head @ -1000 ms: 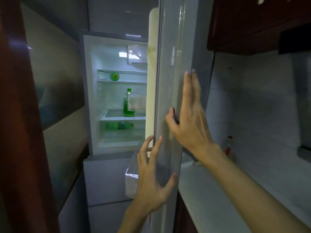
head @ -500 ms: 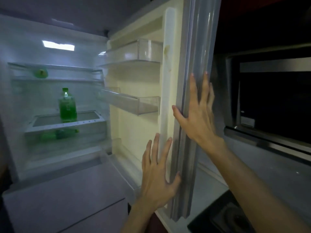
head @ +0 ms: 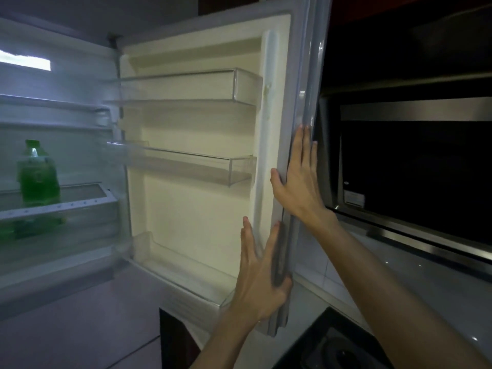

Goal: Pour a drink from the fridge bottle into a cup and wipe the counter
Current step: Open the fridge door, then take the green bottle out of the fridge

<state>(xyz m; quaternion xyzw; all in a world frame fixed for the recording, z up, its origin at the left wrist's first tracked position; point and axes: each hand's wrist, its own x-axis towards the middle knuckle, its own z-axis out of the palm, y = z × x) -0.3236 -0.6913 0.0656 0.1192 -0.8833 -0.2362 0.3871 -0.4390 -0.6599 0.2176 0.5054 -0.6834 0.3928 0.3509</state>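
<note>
The fridge stands open, and a green bottle (head: 37, 177) with a green cap stands upright on a glass shelf inside at the far left. A second green bottle (head: 16, 227) lies blurred on the shelf below it. The fridge door (head: 202, 198) is swung wide, its cream inner side facing me. My left hand (head: 262, 275) holds the door's lower free edge, fingers on the inner face and thumb around the edge. My right hand (head: 298, 182) holds the same edge higher up, fingers flat on the outer side and thumb inside. No cup is in view.
Clear door racks (head: 186, 166) hold nothing. A dark steel-trimmed appliance (head: 412, 169) hangs on the right above a pale counter (head: 399, 275). A black cooktop (head: 340, 350) sits at the bottom right. The lower fridge door (head: 80, 315) is closed.
The fridge door has swung much further open, showing its inner racks. Both hands stayed on its free edge and my left hand closed around it. The view has shifted right.
</note>
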